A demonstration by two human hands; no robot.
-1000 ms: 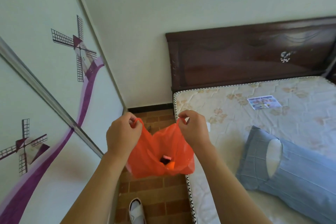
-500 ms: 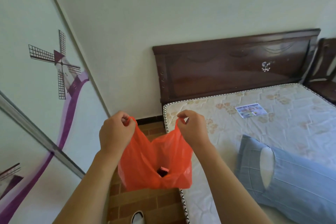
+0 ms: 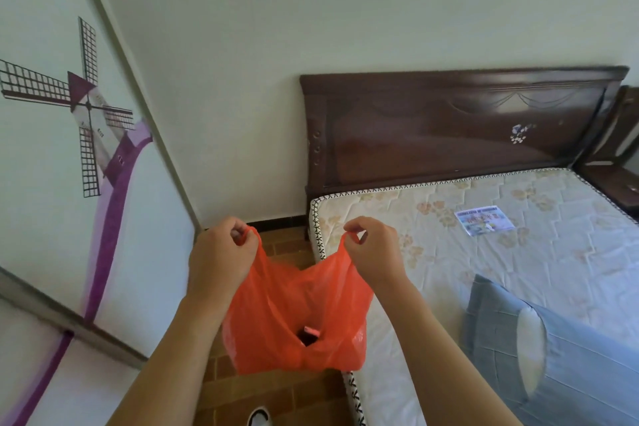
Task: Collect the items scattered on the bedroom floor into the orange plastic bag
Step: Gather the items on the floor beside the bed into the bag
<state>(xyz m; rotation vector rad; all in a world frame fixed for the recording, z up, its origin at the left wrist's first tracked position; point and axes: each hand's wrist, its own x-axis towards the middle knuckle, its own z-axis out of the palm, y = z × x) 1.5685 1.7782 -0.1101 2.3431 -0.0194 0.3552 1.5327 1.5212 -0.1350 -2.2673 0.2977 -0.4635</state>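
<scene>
Two hands, left hand (image 3: 221,252) and right hand (image 3: 375,249), pinch the orange plastic bag (image 3: 297,318) by its handles; thin, limp film, sagging lightly, probably little inside.

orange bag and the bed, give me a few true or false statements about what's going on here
1. Each hand holds one handle of the orange plastic bag: the left hand one, the right hand the other. True.
2. The bag lies flat on the mattress. False: it hangs from the hands, over the brick floor and the mattress edge.
3. Something dark and pink shows inside the bag's open mouth. True.
4. The blue pillow leans against the headboard. False: it lies on the mattress, well away from the headboard.
5. The bag's handles are tied in a knot. False: they are held apart.
</scene>
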